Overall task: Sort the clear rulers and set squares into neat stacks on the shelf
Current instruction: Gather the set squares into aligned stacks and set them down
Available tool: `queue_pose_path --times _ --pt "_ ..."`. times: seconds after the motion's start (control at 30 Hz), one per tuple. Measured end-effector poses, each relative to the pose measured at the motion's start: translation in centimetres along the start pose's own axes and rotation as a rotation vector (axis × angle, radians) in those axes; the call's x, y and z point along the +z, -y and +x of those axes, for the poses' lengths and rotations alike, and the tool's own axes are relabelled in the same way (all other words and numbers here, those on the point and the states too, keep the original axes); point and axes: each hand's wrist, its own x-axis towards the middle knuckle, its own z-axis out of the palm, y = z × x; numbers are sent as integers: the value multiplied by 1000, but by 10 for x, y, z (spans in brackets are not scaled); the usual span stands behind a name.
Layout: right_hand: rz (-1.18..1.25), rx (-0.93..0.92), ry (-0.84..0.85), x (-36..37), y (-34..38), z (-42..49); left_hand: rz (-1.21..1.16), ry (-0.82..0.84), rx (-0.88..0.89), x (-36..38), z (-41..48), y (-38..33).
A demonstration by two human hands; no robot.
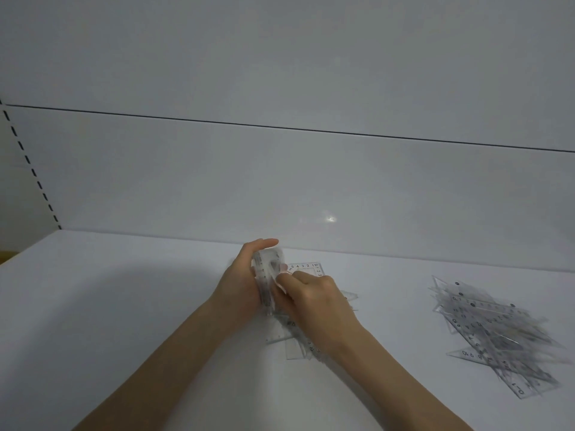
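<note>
Step in hand: collating. Our left hand (241, 284) has its grip clamped round a bundle (264, 275) of clear rulers, held on edge just above the shelf (124, 290), mid-shelf toward the back wall. The right hand (314, 293) has its grip pinched on the bundle's right face; whether on one piece or several is too blurred to tell. Loose pieces (298, 340) lie flat under both hands. A messy pile (494, 334) sits well apart to the right. Next, we judge: square the edges, lay the bundle flat, then pull matching shapes from the loose pieces. The plastic looks slippery, so we want a firm pinch.
</note>
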Motion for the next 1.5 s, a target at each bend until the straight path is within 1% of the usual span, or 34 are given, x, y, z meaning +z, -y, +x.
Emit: queue_pose_path --times 0.07,0.1,0.17,0.27,0.3,0.33,0.37,0.4,0.43,0.47,0.5,0.57,0.6,0.63,0.67,0.73,1.07,1.23,1.33,1.4,1.5 --pt "59 13 -35 4 3 -2 40 50 -53 -1 0 2" --pt "98 26 -39 6 4 -3 61 55 -52 -2 1 3" --pt "204 94 -9 8 7 -5 96 23 23 -4 4 6" --pt "477 316 89 -8 3 3 105 17 123 -4 3 6" --pt "563 414 77 -16 -5 6 88 24 126 -4 3 5" --pt "600 505 39 -23 -17 7 68 22 120 -5 2 2" --pt "582 580 8 -30 -30 8 51 9 115 -7 3 -1" --pt "532 638 17 -37 -44 8 38 -6 117 -8 3 -4" --pt "468 680 76 -42 -59 5 26 -19 121 -10 4 -7" --pt "411 697 187 -46 -69 2 12 -29 125 -11 4 -9" --pt "366 696 329 -49 -76 -2 2 -37 129 -13 5 -11" --pt "351 657 611 -50 -82 -9 -12 -53 139 -17 6 -12" --pt "344 630 718 -48 -81 -10 -17 -61 144 -19 6 -12" --pt "335 595 788 -47 -79 -10 -20 -66 148 -20 6 -12" --pt "325 568 814 -44 -78 -11 -23 -68 151 -20 7 -12" --pt "343 542 781 -43 -79 -12 -33 -63 150 -19 7 -11" --pt "452 587 628 -51 -76 -11 -45 -44 149 -19 5 -10" --pt "525 617 598 -57 -75 -9 -48 -44 145 -19 5 -10" --pt "551 634 486 -57 -71 -9 -44 -44 142 -18 5 -8" --pt "593 689 404 -57 -69 -9 -35 -41 135 -17 4 -7" --pt "764 804 289 -55 -59 -4 -26 -21 125 -15 3 -4"
